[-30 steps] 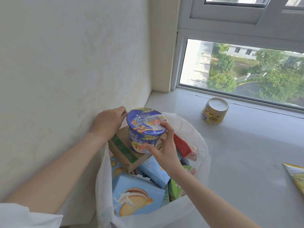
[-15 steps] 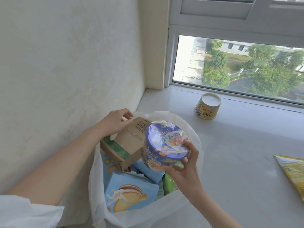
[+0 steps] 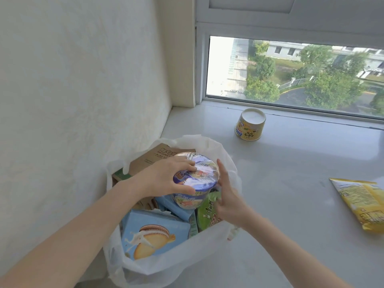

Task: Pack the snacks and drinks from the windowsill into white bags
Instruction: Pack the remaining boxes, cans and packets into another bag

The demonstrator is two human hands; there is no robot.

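A white bag [image 3: 172, 265] stands open on the windowsill against the left wall, packed with snacks. A purple noodle cup [image 3: 197, 179] sits on top of them in the bag's middle. My left hand [image 3: 164, 179] grips the cup's lid and left side, thumb low and fingers over the top. Along the cup's right side lies my right hand [image 3: 226, 194], fingers straight, touching it. Under the cup are a brown box [image 3: 153, 159], a blue biscuit box [image 3: 153, 235] and a green packet [image 3: 207, 213].
A yellow cup [image 3: 250, 127] stands upside down on the windowsill [image 3: 291, 194] near the window. A yellow snack bag [image 3: 361, 202] lies at the right edge. The wall [image 3: 83, 90] closes off the left side right behind the bag.
My left hand left the bag's rim and took hold of the purple cup. My right hand loosened its hold and now lies flat on the cup's side. The cup went lower into the bag.
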